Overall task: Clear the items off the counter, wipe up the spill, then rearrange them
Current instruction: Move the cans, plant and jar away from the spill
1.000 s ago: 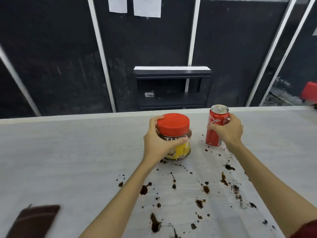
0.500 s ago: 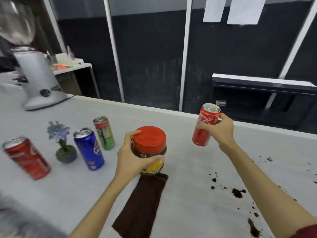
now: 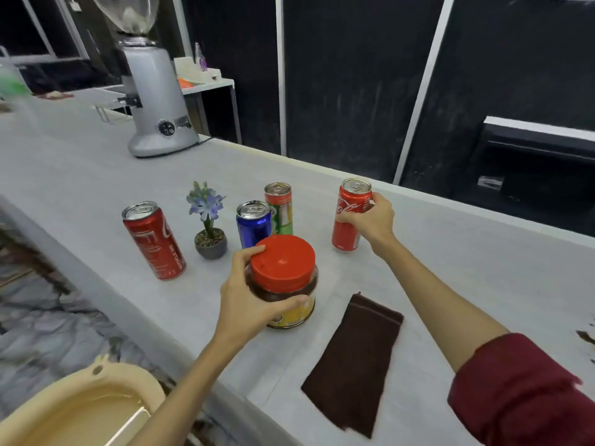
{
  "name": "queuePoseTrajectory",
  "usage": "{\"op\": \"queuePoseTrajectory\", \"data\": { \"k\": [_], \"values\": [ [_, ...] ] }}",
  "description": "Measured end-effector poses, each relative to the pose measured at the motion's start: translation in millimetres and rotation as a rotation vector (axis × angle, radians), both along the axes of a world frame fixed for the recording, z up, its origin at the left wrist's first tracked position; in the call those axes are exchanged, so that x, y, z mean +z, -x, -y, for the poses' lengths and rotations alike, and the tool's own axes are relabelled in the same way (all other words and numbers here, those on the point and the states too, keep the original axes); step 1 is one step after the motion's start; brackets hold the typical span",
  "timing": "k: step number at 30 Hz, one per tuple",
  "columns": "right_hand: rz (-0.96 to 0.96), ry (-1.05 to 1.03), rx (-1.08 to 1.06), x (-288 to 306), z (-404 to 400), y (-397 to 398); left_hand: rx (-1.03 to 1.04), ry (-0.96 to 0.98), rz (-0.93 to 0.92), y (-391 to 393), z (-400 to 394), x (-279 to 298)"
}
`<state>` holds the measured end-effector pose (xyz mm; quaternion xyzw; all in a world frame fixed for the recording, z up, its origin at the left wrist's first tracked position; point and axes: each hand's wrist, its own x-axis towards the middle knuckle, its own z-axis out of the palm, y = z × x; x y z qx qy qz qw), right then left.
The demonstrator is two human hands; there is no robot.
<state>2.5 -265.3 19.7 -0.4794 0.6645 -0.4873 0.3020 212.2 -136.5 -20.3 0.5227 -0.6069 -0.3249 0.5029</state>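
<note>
coffee jar (image 3: 283,284) with red lid stands on the grey worktop (image 3: 467,252), left hand (image 3: 248,304) fingers closed around it. right hand (image 3: 370,220) grips a red cola can (image 3: 349,217) behind. brown cloth (image 3: 354,362) lies just beside the jar.

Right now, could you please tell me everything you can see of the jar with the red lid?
The jar is squat and round, of clear glass or plastic, with a wide red screw lid, closed. Dark brown contents fill it, and a yellow label wraps its lower part. It stands upright, on or just above the counter, in front of the blue can. The left hand grips it around the shoulder.
</note>
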Motion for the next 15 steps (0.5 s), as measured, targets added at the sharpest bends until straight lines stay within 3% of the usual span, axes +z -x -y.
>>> {"op": "queuePoseTrajectory", "data": {
  "k": [12,15],
  "values": [
    [-0.058,-0.099,0.030,-13,1,-19,-0.049,0.032,0.044,-5,-2,-9],
    [-0.111,-0.115,-0.009,-8,-28,-10,0.057,0.190,0.143,-7,-4,-1]
  ]
}}
